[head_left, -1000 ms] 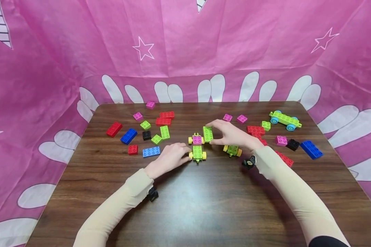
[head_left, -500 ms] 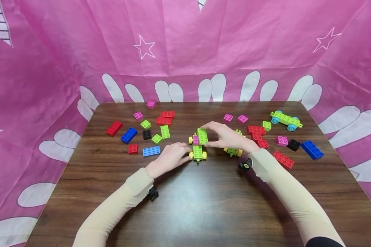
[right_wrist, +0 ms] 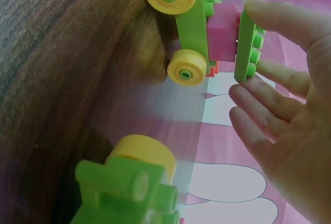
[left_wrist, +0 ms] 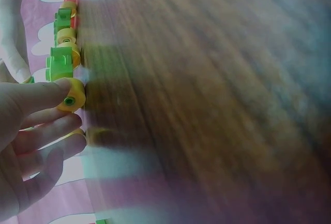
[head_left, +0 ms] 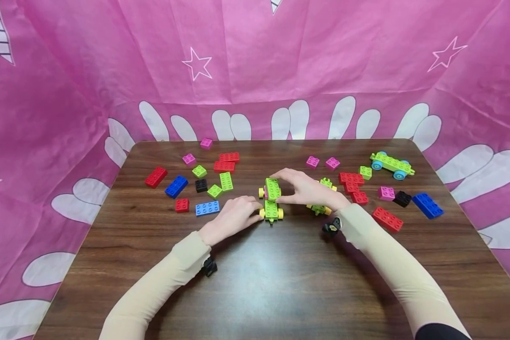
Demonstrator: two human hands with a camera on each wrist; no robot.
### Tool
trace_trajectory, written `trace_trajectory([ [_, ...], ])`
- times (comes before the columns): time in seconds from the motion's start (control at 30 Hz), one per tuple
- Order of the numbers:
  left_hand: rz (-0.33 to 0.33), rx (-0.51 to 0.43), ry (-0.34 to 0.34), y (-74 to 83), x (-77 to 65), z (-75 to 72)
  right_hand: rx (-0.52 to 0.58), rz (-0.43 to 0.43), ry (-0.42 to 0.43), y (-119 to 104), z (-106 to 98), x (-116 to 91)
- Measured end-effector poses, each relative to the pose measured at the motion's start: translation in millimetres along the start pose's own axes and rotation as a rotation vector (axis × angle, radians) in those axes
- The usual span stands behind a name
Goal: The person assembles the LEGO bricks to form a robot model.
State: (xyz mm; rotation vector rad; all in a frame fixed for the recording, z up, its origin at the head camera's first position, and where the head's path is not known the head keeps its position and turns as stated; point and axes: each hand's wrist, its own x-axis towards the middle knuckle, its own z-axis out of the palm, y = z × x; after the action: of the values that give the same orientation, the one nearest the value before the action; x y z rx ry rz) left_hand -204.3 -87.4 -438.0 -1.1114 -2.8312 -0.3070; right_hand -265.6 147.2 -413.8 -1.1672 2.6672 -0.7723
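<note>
A lime-green toy car base with yellow wheels stands at the table's middle. My left hand holds it from the left; in the left wrist view the thumb lies against a yellow wheel. A pink brick sits on the base's far half, mostly covered from above. Over it, a flat lime-green building plate is pinched between the thumb and fingers of my right hand. In the right wrist view the plate is right beside the pink brick's studs, with a thin gap between them.
Another yellow-wheeled base stands under my right wrist, partly hidden. At the back right is a blue-wheeled base. Loose bricks lie on both sides, among them a light blue one near my left hand and a red one.
My right hand has carried the green plate leftward, from beside the car base to over the pink brick. The left hand has stayed in place on the base.
</note>
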Motion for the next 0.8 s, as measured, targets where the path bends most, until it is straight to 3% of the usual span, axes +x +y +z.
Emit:
trace_trajectory([
  [0.47,0.001,0.004,0.004,-0.1,0.4,0.9,0.013,0.007,-0.015,-1.9,0.9,1.9],
  [0.8,0.008,0.022,0.028,0.1,0.5,1.2,-0.042,0.031,-0.036,-8.2,-1.9,4.6],
])
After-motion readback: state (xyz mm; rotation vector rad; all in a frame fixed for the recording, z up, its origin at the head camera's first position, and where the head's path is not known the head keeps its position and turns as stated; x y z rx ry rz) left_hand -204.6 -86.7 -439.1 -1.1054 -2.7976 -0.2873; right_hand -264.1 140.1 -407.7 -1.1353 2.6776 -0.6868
